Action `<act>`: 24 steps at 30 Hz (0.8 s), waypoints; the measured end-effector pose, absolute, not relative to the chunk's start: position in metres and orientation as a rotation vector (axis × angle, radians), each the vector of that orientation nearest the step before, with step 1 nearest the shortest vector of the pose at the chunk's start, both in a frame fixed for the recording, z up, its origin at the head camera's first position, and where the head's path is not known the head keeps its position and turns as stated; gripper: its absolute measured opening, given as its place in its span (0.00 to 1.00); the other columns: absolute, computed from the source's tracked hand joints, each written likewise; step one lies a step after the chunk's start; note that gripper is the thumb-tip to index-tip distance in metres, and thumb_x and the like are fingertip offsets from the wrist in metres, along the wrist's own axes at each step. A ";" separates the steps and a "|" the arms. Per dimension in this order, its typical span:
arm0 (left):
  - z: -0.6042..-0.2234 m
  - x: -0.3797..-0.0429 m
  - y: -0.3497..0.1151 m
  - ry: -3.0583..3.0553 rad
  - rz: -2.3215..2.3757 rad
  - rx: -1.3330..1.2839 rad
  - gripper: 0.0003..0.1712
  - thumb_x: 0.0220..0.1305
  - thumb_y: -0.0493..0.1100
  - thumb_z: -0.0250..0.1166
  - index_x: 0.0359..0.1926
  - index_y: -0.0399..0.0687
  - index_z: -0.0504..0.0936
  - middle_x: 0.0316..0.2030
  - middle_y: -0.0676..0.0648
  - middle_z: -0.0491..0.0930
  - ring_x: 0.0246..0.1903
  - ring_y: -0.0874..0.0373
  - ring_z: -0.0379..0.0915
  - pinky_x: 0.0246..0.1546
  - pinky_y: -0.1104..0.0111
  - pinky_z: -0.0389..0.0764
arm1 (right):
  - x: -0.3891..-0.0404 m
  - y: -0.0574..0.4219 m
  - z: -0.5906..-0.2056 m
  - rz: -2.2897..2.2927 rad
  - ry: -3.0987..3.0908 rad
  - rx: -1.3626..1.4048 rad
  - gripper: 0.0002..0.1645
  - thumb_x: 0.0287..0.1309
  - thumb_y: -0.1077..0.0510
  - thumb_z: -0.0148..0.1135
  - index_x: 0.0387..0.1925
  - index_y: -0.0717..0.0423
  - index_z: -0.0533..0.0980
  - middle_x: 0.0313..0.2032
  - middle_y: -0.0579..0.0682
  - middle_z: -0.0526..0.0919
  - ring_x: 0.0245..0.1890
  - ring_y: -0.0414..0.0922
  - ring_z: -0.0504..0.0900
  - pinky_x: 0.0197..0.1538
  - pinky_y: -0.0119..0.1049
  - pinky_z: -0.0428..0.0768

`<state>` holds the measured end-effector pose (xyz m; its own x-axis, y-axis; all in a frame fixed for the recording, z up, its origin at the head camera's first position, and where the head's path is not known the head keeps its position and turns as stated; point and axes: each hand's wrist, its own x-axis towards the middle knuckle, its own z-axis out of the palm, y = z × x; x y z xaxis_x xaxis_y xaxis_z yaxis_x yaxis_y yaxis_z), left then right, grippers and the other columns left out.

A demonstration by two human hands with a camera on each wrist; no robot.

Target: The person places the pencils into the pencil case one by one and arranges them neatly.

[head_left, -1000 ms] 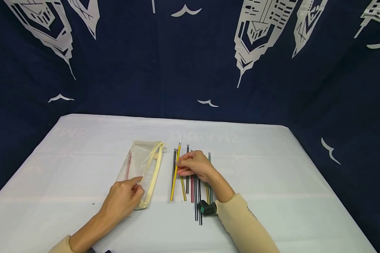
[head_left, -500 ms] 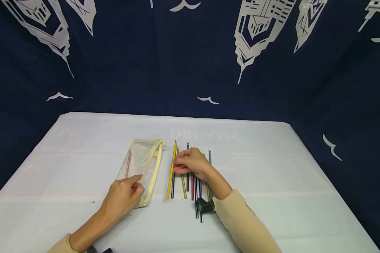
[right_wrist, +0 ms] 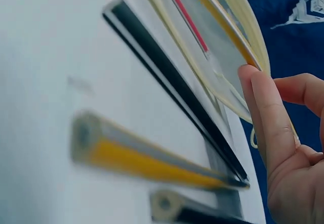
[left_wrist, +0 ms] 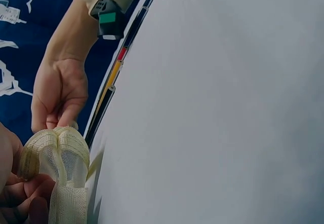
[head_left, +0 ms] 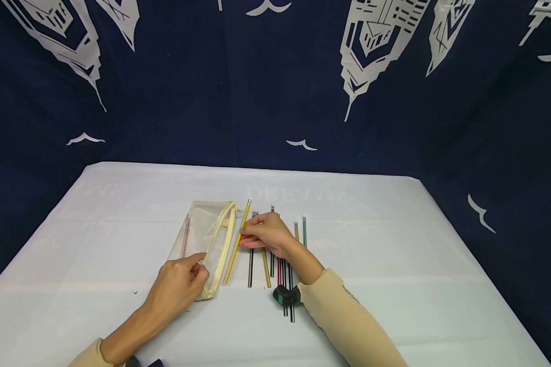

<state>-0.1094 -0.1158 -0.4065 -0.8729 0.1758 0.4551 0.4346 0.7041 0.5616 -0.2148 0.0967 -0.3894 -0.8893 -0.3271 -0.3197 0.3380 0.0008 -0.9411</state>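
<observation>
My left hand (head_left: 183, 280) holds the near part of a pale yellow zip mesh pencil pouch (head_left: 202, 219) that lies on the table. In the left wrist view its fingers (left_wrist: 38, 188) are at the pouch's open edge. A red pencil (head_left: 185, 237) shows through the mesh. My right hand (head_left: 268, 234) pinches a yellow pencil (head_left: 231, 262) about its middle, tilted alongside the zipper edge. In the right wrist view this yellow pencil (right_wrist: 223, 19) overlaps the pouch, fingertips at its side.
Several loose pencils lie under and beside the right forearm: a black pencil (head_left: 250, 270), a second yellow pencil (head_left: 267, 272), a teal pencil (head_left: 304, 232) and others. The white-covered table (head_left: 395, 255) meets a dark blue printed cloth (head_left: 275, 92) behind.
My right hand has moved left with the yellow pencil, from over the loose pencils to the pouch's zipper edge, and the pencil tilts more. The left hand and pouch stay put.
</observation>
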 end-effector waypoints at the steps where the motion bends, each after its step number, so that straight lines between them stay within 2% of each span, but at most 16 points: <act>1: -0.407 -0.109 -0.116 -2.547 -0.972 -0.472 0.15 0.51 0.26 0.59 0.41 0.29 0.86 0.16 0.58 0.69 0.15 0.72 0.59 0.16 0.74 0.66 | -0.214 0.094 -0.390 -1.937 1.833 0.006 0.11 0.57 0.73 0.60 0.43 0.74 0.74 0.26 0.58 0.84 0.24 0.44 0.85 0.31 0.32 0.83; 9: -0.407 -0.110 -0.115 -2.552 -0.960 -0.455 0.15 0.50 0.27 0.59 0.40 0.29 0.86 0.16 0.58 0.70 0.16 0.71 0.61 0.16 0.74 0.67 | -0.211 0.079 -0.394 -1.932 1.788 0.045 0.09 0.58 0.72 0.61 0.41 0.72 0.75 0.28 0.58 0.83 0.24 0.45 0.86 0.33 0.34 0.83; 24: -0.406 -0.110 -0.117 -2.556 -0.954 -0.458 0.16 0.50 0.27 0.59 0.41 0.29 0.86 0.16 0.58 0.69 0.16 0.71 0.60 0.15 0.74 0.65 | -0.207 0.060 -0.397 -1.881 1.772 0.076 0.07 0.57 0.73 0.62 0.38 0.70 0.76 0.25 0.59 0.83 0.22 0.45 0.85 0.32 0.33 0.83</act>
